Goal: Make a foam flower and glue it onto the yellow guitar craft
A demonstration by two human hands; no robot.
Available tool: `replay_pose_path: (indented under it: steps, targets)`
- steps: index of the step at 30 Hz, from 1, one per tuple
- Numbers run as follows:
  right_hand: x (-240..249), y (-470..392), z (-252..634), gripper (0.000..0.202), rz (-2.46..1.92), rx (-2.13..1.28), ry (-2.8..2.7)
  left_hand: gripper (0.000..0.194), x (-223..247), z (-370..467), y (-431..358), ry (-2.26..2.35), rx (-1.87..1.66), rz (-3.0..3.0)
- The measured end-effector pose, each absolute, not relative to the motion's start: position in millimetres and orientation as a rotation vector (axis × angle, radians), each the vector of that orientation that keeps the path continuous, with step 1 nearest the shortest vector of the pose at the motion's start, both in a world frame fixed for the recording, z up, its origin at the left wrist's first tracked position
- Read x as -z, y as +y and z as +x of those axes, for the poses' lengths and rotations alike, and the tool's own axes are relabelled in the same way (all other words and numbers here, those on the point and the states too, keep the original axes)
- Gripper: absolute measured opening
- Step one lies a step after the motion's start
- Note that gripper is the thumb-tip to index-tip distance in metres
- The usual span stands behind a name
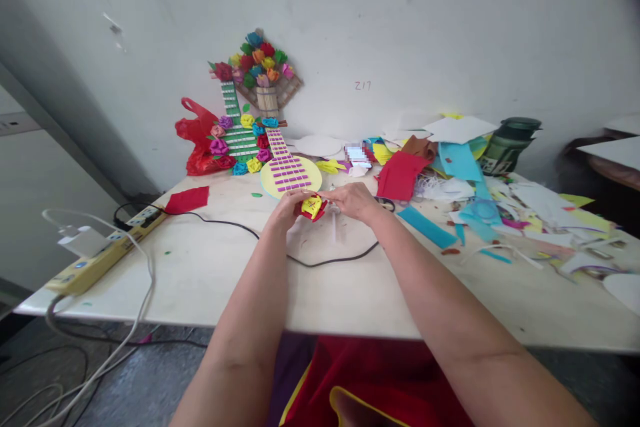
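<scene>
A small yellow and red paper flower (313, 205) is held up over the middle of the table. My left hand (289, 208) is closed around its left side. From the right, my right hand (354, 200) has its fingertips pinched at the flower's red edge. Below that hand a pale, see-through stick (335, 225) shows blurred, and I cannot tell whether it is held or lies on the table. Just behind the hands lies a round yellow paper piece (316, 177) with a strip neck and purple bars. Black-handled scissors (386, 203) rest partly hidden by my right wrist.
A yellow power strip (110, 247) with a white charger (83, 241) sits at left; a black cable (320, 264) crosses the table. Coloured paper flowers (260, 63) stand at the wall. On the right are paper scraps (530, 223), red paper (400, 175) and a green bottle (509, 147).
</scene>
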State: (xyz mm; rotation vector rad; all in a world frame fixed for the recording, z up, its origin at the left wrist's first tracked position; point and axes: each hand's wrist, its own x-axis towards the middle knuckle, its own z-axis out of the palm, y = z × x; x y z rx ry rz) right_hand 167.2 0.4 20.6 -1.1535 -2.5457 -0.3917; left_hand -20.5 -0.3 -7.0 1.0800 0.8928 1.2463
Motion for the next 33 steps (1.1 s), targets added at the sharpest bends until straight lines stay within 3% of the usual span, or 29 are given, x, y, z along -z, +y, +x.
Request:
replay_pose_path:
  steps: [22,33]
  targets:
    - [-18.5,0.2,165.8,0.049,-1.130,0.361,-2.582,0.017,6.1,-20.1,0.3,0.984,-1.228,1.051]
    - [-17.0,1.9,166.3,0.043,-1.119,0.306,-2.538,0.016,4.5,-19.2,-1.4,1.010,-1.241,1.108]
